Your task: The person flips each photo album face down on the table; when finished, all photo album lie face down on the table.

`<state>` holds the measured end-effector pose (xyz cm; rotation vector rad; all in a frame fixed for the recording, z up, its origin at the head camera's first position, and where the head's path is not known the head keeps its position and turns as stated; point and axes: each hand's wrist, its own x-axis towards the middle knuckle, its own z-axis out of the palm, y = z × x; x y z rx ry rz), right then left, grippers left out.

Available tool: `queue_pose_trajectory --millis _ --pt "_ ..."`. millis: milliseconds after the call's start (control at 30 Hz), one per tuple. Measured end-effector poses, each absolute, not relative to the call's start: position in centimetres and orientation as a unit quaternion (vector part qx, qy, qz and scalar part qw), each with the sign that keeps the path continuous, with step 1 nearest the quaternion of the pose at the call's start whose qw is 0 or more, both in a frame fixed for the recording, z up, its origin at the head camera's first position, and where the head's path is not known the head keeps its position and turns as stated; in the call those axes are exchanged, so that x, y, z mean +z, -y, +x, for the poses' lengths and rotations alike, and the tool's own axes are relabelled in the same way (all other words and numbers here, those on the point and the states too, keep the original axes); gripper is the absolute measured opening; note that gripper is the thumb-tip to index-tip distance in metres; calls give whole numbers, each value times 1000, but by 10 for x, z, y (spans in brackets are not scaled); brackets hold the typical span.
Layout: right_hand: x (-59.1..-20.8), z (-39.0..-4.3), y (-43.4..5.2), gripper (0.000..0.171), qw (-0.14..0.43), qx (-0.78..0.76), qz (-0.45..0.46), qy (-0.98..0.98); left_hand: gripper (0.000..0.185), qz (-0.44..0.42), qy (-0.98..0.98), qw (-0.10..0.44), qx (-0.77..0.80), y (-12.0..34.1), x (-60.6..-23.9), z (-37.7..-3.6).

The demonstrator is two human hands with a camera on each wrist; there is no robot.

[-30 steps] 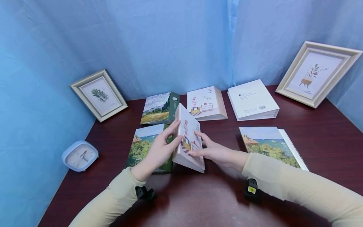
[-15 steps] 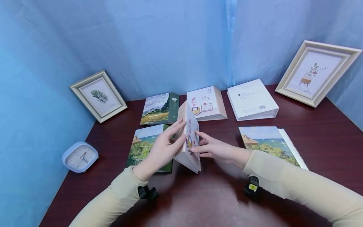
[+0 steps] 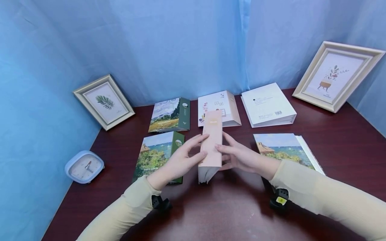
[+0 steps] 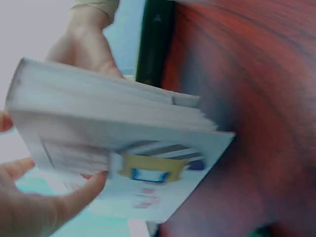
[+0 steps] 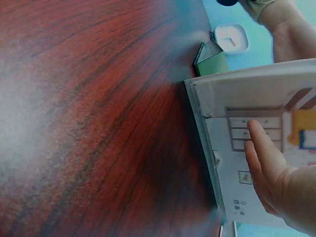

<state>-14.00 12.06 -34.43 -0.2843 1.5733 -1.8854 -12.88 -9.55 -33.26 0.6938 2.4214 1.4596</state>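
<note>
A pink photo album [image 3: 211,144] stands on its edge in the middle of the dark wooden desk [image 3: 229,214], spine up and facing the head camera, with its page block showing at the near end. The left hand [image 3: 181,160] presses against the album's left cover with straight fingers, and the right hand [image 3: 241,155] presses against the right cover the same way, so the album is sandwiched between two flat palms rather than pinched; neither grip curls round it. The right wrist view shows the right fingers [image 5: 264,163] lying flat on the illustrated cover [image 5: 266,148], and the left wrist view, though blurred, shows the left fingertips [image 4: 74,195] touching the other cover beside a yellow drawing. Just left of the album lies a green landscape album [image 3: 156,155], partly under the left forearm. Behind it lie another painted-landscape album [image 3: 170,115], a second pink album [image 3: 218,107] and a white album [image 3: 266,105] in a row along the blue curtain. To the right, near the right sleeve, lies a further seaside-landscape album [image 3: 284,150]. A framed leaf print [image 3: 102,100] leans at the far left, a framed plant print [image 3: 337,75] at the far right, and a small pale blue clock [image 3: 84,166] lies at the desk's left edge.
</note>
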Motion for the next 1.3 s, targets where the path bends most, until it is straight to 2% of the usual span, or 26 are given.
queue_pose_trajectory --millis 100,267,533,900,1300 --pt "-348 -140 -124 82 309 -715 -119 -616 55 254 -823 153 484 97 -343 -131" --pt "-360 -141 -132 78 282 -706 -118 -639 61 285 -844 177 419 99 -357 -135" --pt "-365 -139 -145 81 290 -690 -54 -661 72 347 -882 163 275 92 -363 -139" --pt "-366 -140 -158 89 317 -618 13 -719 73 339 -908 171 177 75 -363 -141" --pt "-361 -137 -170 91 328 -580 -11 -745 73 334 -920 171 119 66 -364 -142"
